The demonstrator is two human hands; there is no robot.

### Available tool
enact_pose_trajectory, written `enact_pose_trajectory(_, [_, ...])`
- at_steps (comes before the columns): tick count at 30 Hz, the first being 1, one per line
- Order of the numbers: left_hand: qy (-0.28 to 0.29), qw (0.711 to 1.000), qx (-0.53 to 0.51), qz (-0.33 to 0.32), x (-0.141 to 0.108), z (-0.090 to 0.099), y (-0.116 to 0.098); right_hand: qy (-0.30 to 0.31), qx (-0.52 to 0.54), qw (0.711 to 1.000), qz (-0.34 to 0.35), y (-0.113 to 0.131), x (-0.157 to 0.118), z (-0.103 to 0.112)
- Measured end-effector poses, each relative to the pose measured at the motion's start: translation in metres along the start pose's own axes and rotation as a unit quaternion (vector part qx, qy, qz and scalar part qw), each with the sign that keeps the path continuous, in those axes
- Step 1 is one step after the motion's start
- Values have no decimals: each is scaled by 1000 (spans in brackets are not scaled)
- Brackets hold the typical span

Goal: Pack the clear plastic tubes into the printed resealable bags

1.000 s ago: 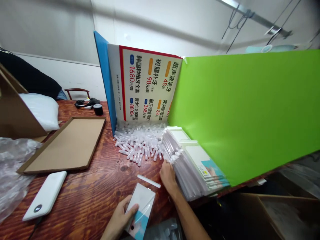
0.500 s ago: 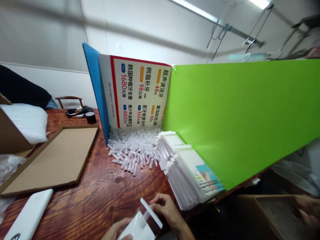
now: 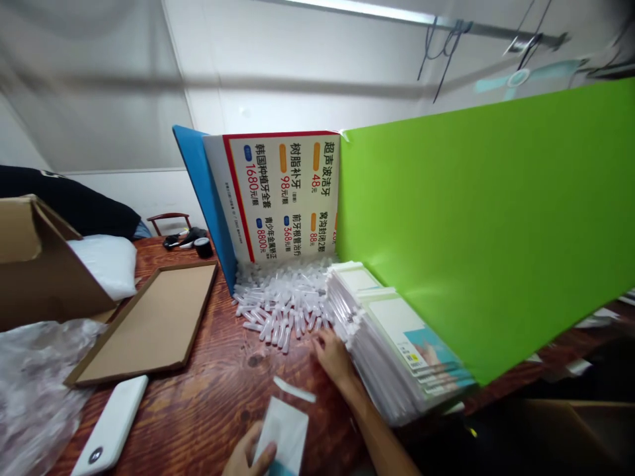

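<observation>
Small tubes (image 3: pixel 288 301) heaped on table (image 3: pixel 213 416), before printed board (image 3: pixel 278 198). Packet stack (image 3: pixel 381 350) right of tubes. Cardboard tray (image 3: pixel 153 317) left of tubes; flat device (image 3: pixel 113 423) before tray, roll (image 3: pixel 202 248) behind.

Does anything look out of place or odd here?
The price board looks turned sideways: its print runs downward. Small plastic tubes lie loosely heaped at its foot, perhaps deliberately. I see no clear damage.
</observation>
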State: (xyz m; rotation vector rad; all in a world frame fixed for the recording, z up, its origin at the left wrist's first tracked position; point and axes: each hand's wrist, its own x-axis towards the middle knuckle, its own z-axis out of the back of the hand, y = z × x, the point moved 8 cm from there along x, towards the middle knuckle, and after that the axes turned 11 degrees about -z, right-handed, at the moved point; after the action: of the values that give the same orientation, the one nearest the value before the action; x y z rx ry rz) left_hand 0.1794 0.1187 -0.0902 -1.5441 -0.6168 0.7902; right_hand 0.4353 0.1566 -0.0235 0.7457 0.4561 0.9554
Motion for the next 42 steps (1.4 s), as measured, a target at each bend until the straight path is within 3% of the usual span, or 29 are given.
enact_pose_trajectory(3, [-52,999,2,-14,-4,8,-16,-22,-33,999,-27,6,38,0])
enact_pose_trajectory(7, [-55,998,-8,-40,-12,0,-29,-9,-30,999,-24,8,34,-6])
enact_pose_trajectory(10, [-51,998,-15,-41,-21,-5,-33,28,11,1000,-4,4,1,1])
enact_pose_trajectory(13, [-18,1000,5,-9,-33,-12,-33,141,73,987,36,0,-48,3])
enact_pose_trajectory(17, [59,998,25,10,-46,-30,-43,285,154,943,74,-1,-118,5])
enact_pose_trajectory(20, [101,995,18,21,-56,-46,-51,334,256,902,99,2,-154,7])
enact_pose_trajectory(24, [140,990,16,11,-74,-66,-48,325,320,887,75,-2,-175,8])
enact_pose_trajectory(27, [134,991,3,4,-87,-62,-24,277,264,918,103,-8,-185,18])
enact_pose_trajectory(30, [46,999,-5,-9,-96,-36,4,162,89,980,71,-36,-193,27])
enact_pose_trajectory(31, [10,1000,-2,-9,-98,-25,12,141,4,989,48,-48,-199,23])
enact_pose_trajectory(33, [-52,999,9,1,-103,-8,22,138,-146,980,10,-71,-213,7])
enact_pose_trajectory(35, [-93,995,24,7,-104,1,25,142,-218,966,-10,-87,-225,-12])
enact_pose_trajectory(39, [-148,987,48,26,-101,7,21,136,-196,971,-28,-92,-228,-27])
enact_pose_trajectory(42, [-144,989,39,24,-97,2,15,138,19,988,-70,-77,-211,-15])
